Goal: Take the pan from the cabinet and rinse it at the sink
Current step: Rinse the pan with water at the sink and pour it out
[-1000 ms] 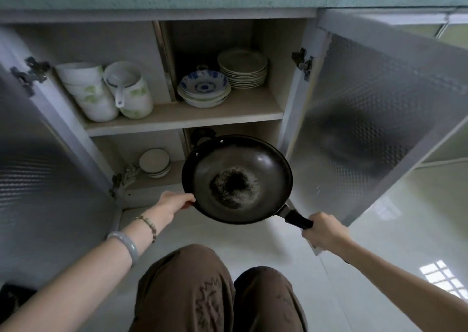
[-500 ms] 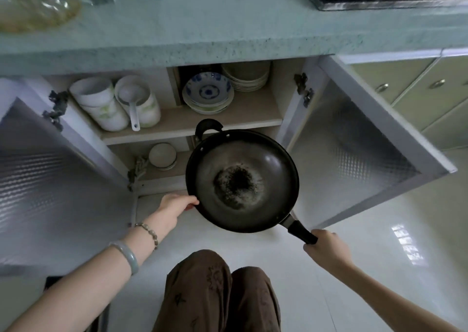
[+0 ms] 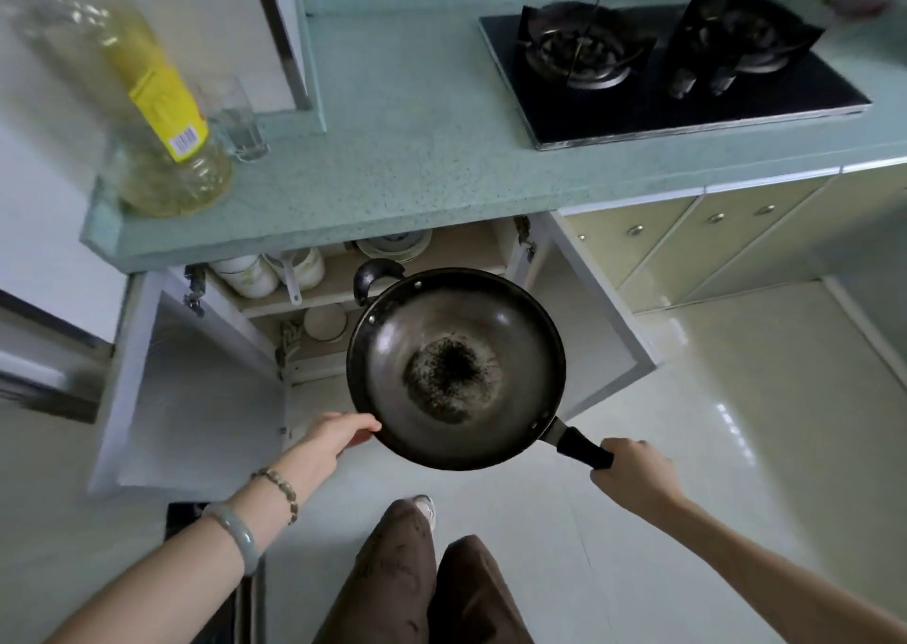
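Note:
A round black pan (image 3: 456,368) with a dark burnt patch in its middle hangs in the air in front of the open cabinet (image 3: 392,270), below the countertop edge. My right hand (image 3: 633,471) grips its black handle at the lower right. My left hand (image 3: 343,435) holds the pan's rim at the lower left, thumb on top. A small loop handle sticks out at the pan's far side. The sink is not in view.
Both cabinet doors stand open, left door (image 3: 196,398) and right door (image 3: 603,319). Bowls and plates (image 3: 270,273) fill the shelves. On the green countertop (image 3: 402,142) stand an oil bottle (image 3: 147,103), a glass (image 3: 240,123) and a gas hob (image 3: 677,64). My knees (image 3: 422,584) are below.
The view has risen from inside the cabinet to above the countertop. The pan has come out and up with both hands still on it.

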Demonstrator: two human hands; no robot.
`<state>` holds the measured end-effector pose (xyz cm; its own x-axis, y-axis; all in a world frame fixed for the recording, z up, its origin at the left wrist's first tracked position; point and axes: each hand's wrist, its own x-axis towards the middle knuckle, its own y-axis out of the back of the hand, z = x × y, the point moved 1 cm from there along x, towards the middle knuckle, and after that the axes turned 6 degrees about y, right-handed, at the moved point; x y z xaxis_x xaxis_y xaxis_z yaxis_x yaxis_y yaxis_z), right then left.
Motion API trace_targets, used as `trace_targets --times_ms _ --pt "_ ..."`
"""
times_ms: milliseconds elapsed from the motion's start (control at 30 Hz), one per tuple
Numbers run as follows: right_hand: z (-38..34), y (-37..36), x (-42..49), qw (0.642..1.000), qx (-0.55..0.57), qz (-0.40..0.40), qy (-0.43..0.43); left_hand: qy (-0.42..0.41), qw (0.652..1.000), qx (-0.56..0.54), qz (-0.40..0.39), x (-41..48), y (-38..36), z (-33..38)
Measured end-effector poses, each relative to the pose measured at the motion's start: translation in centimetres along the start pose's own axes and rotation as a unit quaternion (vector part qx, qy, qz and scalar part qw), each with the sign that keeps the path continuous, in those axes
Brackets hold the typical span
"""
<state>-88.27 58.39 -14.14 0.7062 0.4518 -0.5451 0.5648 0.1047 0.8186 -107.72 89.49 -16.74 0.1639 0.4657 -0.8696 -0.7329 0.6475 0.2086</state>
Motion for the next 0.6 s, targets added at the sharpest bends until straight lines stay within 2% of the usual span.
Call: trace_targets --times_ms 200,367,600 --pt "-1.3 5.5 -5.0 1.000 0.004 0.008 0.011 -0.023 1.000 -0.001 -0.013 -6.0 2.5 2.7" --pt "-2.4 8.6 -6.4 0.999 0.024 0.036 0.004 -0.098 0.995 0.008 -0.010 -8.6 3.3 6.6" --pt "-2.1 11.3 -7.9 0.991 0.077 0.098 -0.055 -0.199 0.978 0.060 -0.008 -11.6 0.7 13.1"
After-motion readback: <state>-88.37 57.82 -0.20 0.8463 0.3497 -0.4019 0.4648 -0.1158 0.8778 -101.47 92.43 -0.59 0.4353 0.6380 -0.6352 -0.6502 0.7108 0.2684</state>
